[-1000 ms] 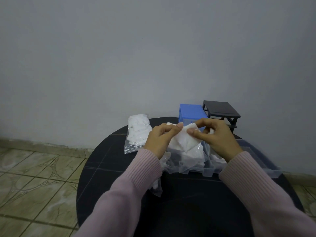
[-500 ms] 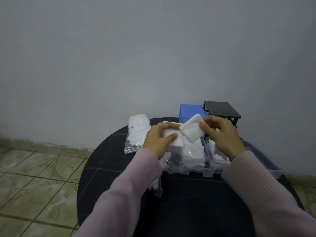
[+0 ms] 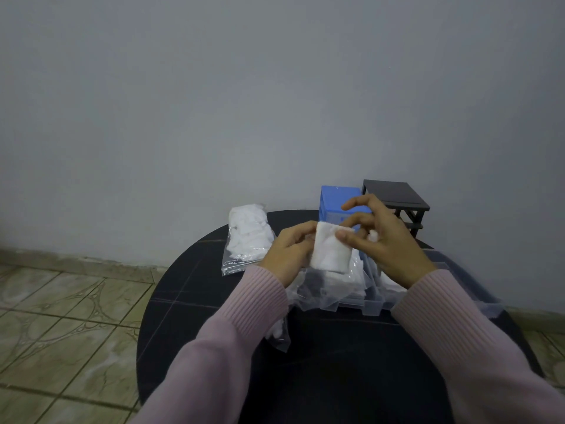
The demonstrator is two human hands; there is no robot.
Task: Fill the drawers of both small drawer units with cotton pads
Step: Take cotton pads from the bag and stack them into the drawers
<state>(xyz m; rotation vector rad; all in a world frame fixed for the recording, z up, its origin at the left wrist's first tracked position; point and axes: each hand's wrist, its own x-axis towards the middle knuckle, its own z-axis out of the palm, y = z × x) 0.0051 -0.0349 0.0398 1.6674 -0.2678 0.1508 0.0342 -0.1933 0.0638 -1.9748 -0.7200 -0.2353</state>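
Shifted leftward since half a second back: cotton pad stack (image 3: pixel 331 250), then fanned between both hands, now squared into one upright bundle. Suggests a batch gathered and ready for a drawer, though none yet loaded.

Left hand (image 3: pixel 289 254) at 9 o'clock of the bundle, fingers curled round its left edge, gripping. Right hand (image 3: pixel 382 240) at 3 o'clock, thumb and a finger pinching the top right corner, remaining fingers raised and loosely bent; a white scrap seems tucked near the palm, uncertain.

Blue drawer unit (image 3: pixel 337 198) at 12 o'clock just behind the hands, black drawer unit (image 3: pixel 396 197) at 1 o'clock beside it. Clear drawers (image 3: pixel 371 302) below the hands on the round table (image 3: pixel 336 362), with an opened bag (image 3: pixel 315 293). Full bag of pads (image 3: pixel 247 237) at 10 o'clock.
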